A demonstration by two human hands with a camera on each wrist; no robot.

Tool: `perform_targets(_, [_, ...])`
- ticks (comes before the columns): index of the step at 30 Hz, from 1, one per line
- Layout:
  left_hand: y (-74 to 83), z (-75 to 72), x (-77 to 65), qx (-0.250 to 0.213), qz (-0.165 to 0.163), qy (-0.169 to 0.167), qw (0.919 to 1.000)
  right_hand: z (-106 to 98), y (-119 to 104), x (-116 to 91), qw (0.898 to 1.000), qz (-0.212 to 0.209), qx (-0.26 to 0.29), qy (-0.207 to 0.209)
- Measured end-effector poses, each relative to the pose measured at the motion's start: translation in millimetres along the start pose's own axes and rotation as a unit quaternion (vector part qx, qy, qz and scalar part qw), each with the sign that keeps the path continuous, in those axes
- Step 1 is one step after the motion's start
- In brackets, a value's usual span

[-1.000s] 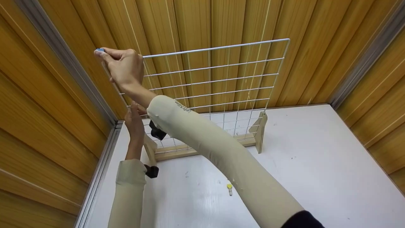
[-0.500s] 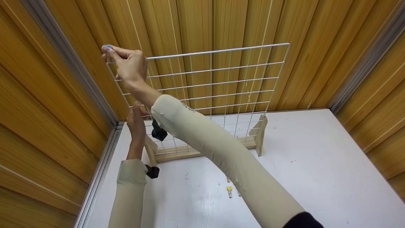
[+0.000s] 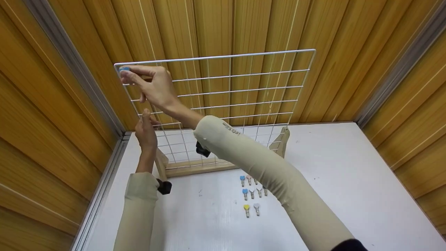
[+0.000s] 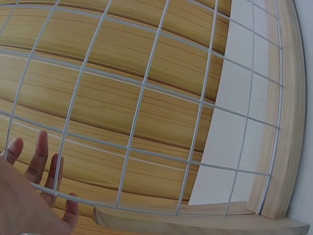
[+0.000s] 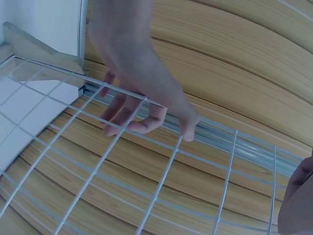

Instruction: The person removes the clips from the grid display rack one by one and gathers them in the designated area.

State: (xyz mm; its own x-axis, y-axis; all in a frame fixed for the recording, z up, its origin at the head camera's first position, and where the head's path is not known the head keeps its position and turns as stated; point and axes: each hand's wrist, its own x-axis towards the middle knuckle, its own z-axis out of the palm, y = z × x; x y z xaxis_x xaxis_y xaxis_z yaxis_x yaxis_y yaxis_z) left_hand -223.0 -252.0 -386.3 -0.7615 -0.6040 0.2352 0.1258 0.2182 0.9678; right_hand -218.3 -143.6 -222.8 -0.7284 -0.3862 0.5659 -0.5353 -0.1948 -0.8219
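A white wire grid panel (image 3: 230,75) stands in a wooden base (image 3: 200,169). My right hand (image 3: 156,85) is in front of its upper left corner, just under the top wire. Between thumb and forefinger it pinches a small clothespin with a blue heart top (image 3: 124,69); the rest of the peg is hidden by the fingers. Lower down, my left hand (image 3: 146,136) grips the panel's left side wire. In the right wrist view the left thumb (image 5: 188,131) lies on one side of the wires and the curled fingers (image 5: 134,117) on the other.
Small heart-topped clothespins lie in rows on the white table, among them a blue one (image 3: 245,193), a yellow one (image 3: 246,209) and a white one (image 3: 257,208). Wood-patterned walls (image 3: 52,139) close in the sides and back. My right forearm crosses before the panel.
My right hand has moved down and right from the top corner, keeping the blue-heart clothespin. Its forearm shifted right, uncovering several clothespins on the table. The left hand still grips the side wire.
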Motion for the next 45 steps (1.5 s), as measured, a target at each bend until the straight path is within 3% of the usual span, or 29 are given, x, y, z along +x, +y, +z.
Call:
perform_targets(7, [0.8,7.9,-2.1,0.029,-0.007,0.003,0.9995,-28,19,-50,1.0,-0.01,-0.009,-0.018])
perform_targets(14, [-0.8,12.9,-3.7,0.007,-0.007,-0.009,0.9999,-63,33,-90,0.999,0.032,0.03,0.007])
perform_targets(19, [-0.3,15.9,-3.5,-0.017,-0.003,0.0,0.9999,-82,40,-111,1.0,-0.002,0.004,0.012])
perform_targets(27, [-3.5,9.2,-0.5,-0.01,0.023,0.014,0.9996,-100,56,-148,0.998,-0.049,-0.026,0.006])
perform_targets(33, [-3.6,8.0,1.2,-0.012,0.046,0.018,0.9987,-125,71,-173,0.999,-0.035,-0.033,0.022])
perform_targets(45, [-2.8,9.3,-2.0,-0.016,0.015,0.023,0.9995,-183,105,-237,0.997,0.036,-0.066,0.032])
